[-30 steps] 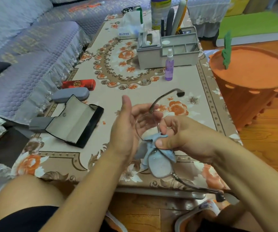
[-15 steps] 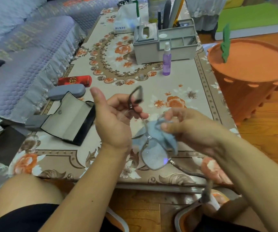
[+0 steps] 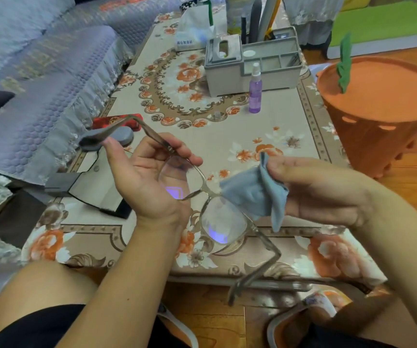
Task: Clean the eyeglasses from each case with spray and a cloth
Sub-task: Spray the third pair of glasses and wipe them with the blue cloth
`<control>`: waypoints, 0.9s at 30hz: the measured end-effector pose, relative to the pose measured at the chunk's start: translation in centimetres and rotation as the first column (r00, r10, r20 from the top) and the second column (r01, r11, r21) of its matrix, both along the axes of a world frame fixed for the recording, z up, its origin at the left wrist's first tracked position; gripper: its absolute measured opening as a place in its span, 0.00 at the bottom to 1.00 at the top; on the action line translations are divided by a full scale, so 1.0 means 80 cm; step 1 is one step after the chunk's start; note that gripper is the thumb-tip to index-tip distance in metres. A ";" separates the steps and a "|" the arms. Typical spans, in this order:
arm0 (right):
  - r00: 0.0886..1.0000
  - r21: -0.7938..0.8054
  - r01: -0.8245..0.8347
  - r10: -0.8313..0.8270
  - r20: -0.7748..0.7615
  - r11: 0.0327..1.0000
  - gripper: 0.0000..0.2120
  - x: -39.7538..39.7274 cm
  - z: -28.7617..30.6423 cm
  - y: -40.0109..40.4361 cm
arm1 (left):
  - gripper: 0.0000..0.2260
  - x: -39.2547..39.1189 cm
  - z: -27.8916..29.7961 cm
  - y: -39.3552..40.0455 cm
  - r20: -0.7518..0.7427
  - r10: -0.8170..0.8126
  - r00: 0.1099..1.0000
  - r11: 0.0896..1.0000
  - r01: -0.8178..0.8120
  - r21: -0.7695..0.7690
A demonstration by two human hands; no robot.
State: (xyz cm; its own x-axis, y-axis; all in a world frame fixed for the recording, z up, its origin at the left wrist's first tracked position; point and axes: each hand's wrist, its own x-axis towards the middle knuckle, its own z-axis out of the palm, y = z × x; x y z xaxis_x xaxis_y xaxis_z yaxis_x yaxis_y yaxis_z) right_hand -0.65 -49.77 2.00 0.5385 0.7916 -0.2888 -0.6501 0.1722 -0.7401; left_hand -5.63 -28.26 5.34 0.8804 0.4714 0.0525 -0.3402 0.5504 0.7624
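Swung level since a moment ago, the eyeglasses (image 3: 202, 187) sit pinched in the left hand (image 3: 149, 177) above the table (image 3: 227, 136) while the right hand (image 3: 328, 192) grips the cloth (image 3: 255, 192) beside one lens, where loose fingertips risk fresh smudges.

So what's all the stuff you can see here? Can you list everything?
glasses: 1, clear lenses with a grey frame, held above the table's near edge
cloth: 1, light blue, against the glasses
spray bottle: 1, purple, standing in front of the organiser
organiser: 1, grey, far end of the table
tissue pack: 1, white, behind the organiser
open case: 1, black and grey, table's left edge
closed cases: 2, one grey, one red, beyond the open case
table: 1, flowered cover
basket: 1, orange, on the floor to the right
sofa: 1, blue-grey, left
left hand: holds the glasses
right hand: pinches the cloth
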 end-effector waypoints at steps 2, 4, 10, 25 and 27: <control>0.991 0.064 -0.136 0.137 -0.001 0.989 0.23 -0.008 0.001 0.009 | 0.33 0.000 0.004 -0.005 0.011 -0.024 1.000 1.000 0.024 0.009; 0.979 0.117 -0.205 0.205 0.018 0.972 0.12 -0.017 0.004 0.018 | 0.33 0.000 0.006 -0.006 0.013 -0.045 0.999 0.998 0.045 0.037; 0.982 0.141 -0.187 0.187 0.014 0.972 0.09 -0.032 0.012 0.032 | 0.37 0.006 -0.001 -0.004 -0.007 -0.101 0.995 0.984 0.101 0.146; 0.942 -0.221 0.082 -0.003 0.336 0.972 0.08 -0.059 0.009 0.055 | 0.35 0.005 0.001 -0.025 -0.021 -0.036 0.999 0.958 0.040 0.283; 0.923 -0.232 0.131 -0.033 0.384 0.964 0.10 -0.064 0.012 0.060 | 0.35 0.005 0.001 -0.026 -0.024 -0.030 0.999 0.961 0.035 0.273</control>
State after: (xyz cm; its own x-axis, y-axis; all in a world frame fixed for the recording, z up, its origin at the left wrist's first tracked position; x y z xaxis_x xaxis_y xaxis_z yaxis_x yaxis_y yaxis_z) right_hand -5.80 -44.96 2.92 0.7054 0.6688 -0.2349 -0.3093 -0.0078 -0.9509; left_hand -5.25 -30.37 5.45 0.8970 0.4127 0.1582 -0.3094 0.3308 0.8915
